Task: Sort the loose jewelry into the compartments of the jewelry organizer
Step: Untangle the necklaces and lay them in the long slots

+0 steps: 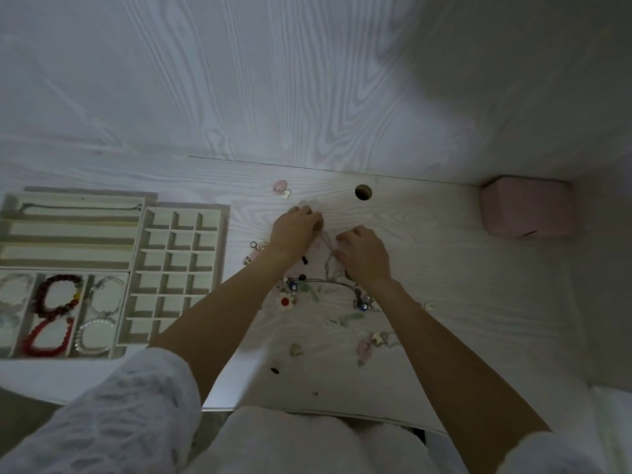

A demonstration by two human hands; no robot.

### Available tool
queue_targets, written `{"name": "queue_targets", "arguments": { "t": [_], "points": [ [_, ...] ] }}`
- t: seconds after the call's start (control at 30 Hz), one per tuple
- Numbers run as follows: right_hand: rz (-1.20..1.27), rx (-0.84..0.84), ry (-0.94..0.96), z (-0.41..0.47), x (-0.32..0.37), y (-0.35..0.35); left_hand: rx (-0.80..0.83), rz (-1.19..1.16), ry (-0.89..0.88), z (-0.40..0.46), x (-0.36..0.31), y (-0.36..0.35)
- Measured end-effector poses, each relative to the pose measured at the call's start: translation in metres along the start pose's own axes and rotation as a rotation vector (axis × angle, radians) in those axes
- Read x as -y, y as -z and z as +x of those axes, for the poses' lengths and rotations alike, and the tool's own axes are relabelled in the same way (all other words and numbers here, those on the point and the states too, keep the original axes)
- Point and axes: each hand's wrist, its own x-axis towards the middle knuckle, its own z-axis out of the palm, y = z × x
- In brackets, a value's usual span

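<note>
Nearest the camera you've got white sleeves (136,405) and two bare forearms reaching out over a pale wood-grain desk (461,285). Just past the near edge there's a scatter of loose jewelry (321,295): small charms, beads, a little red-and-white flower piece (284,301), a couple of pinkish bits, all spread between the arms.

On the left sits the jewelry organizer (181,268). Its near-left tray holds dark red bead bracelets (56,295) and clear or pearly ones (99,316) in separate slots; the grid of small compartments beside it looks bare, and the far-left tray of long slots has a thin chain (82,208) in its farthest slot.

Further out, the left hand (295,230) and right hand (364,253) are both curled, fingers pinched down on a thin pale necklace (330,258) that runs between them and trails back into the pile. Can't tell how tight the grip is.

Beyond the hands: a pink charm (281,188), a round cable hole (363,192), and far right a pink box (528,206).
</note>
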Motion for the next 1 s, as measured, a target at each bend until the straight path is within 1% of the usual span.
{"name": "queue_targets", "arguments": {
  "t": [0.07,0.17,0.23,0.3,0.37,0.43,0.47,0.53,0.63,0.7,0.77,0.83,0.87,0.97,1.0],
  "points": [
    [0.013,0.015,-0.003,0.004,0.002,0.001,0.049,0.03,0.007,0.003,0.0,0.0],
    [0.043,0.004,-0.001,0.01,0.006,-0.002,0.064,0.064,-0.046,0.005,-0.001,0.005],
    [0.159,-0.008,-0.038,0.011,0.011,-0.006,0.056,0.007,-0.068,0.005,-0.003,0.009],
    [0.342,-0.028,-0.096,0.015,0.016,-0.008,0.022,-0.146,-0.034,0.001,-0.006,0.02],
    [0.521,-0.012,-0.125,0.018,0.019,-0.006,-0.074,-0.317,0.001,-0.008,-0.007,0.031],
    [0.72,0.075,-0.159,0.015,0.024,0.006,-0.168,-0.471,0.064,-0.018,-0.007,0.043],
    [0.803,0.121,-0.169,0.01,0.027,0.014,-0.181,-0.578,0.13,-0.023,-0.006,0.049],
    [0.877,0.154,-0.14,0.0,0.028,0.026,-0.167,-0.817,0.244,-0.033,-0.005,0.059],
    [0.914,0.145,-0.066,-0.016,0.029,0.04,-0.151,-1.114,0.316,-0.046,-0.005,0.075],
    [0.897,0.139,-0.038,-0.024,0.026,0.049,-0.13,-1.225,0.349,-0.053,-0.008,0.088],
    [0.86,0.126,0.003,-0.031,0.022,0.058,-0.108,-1.26,0.375,-0.059,-0.01,0.101],
    [0.854,0.088,0.039,-0.037,0.02,0.068,-0.056,-1.221,0.358,-0.067,-0.005,0.112],
    [0.859,0.063,0.046,-0.039,0.021,0.074,-0.019,-1.132,0.328,-0.072,0.0,0.116],
    [0.912,0.008,0.044,-0.043,0.026,0.083,0.106,-0.694,0.237,-0.093,0.025,0.123],
    [0.94,0.017,0.031,-0.043,0.029,0.084,0.125,-0.633,0.241,-0.101,0.032,0.124]
  ]
}}
